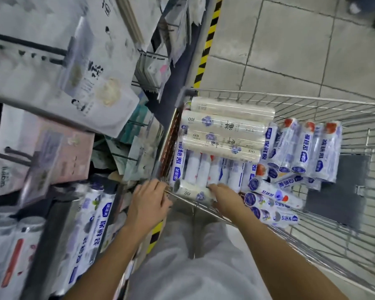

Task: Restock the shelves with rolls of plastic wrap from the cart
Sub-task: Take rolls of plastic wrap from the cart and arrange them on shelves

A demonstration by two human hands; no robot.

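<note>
Wire mesh forms the cart (290,97), the only view being the head camera looking down into it. Against the cart's near rim lies a cream roll (190,191) of plastic wrap. The right hand (225,200) curls its fingers over the right end of this roll, apparently gripping it. The left hand (148,202) lies at the cart's near corner with loosely bent fingers against the rim and holds no roll.

The main risk is the one-ended grip. Lifted so, the free end of the slick film-wrapped roll could dip, catch the wire rim and twist out of the fingers.

Long cream rolls (223,135) lie stacked across the rolls beneath them, just beyond the grasped one. A jolt to the cart could send them sliding down.

Blue-labelled rolls (275,198) lie in a loose heap just right of the right hand. A wrist brushing them could spill them further.

Hanging packets (139,152) on pegs jut out between cart and shelf (59,224). A roll swung across could snag them. Shelf rolls (91,221) already stand close together there, so a forced insertion might push neighbours off.
</note>
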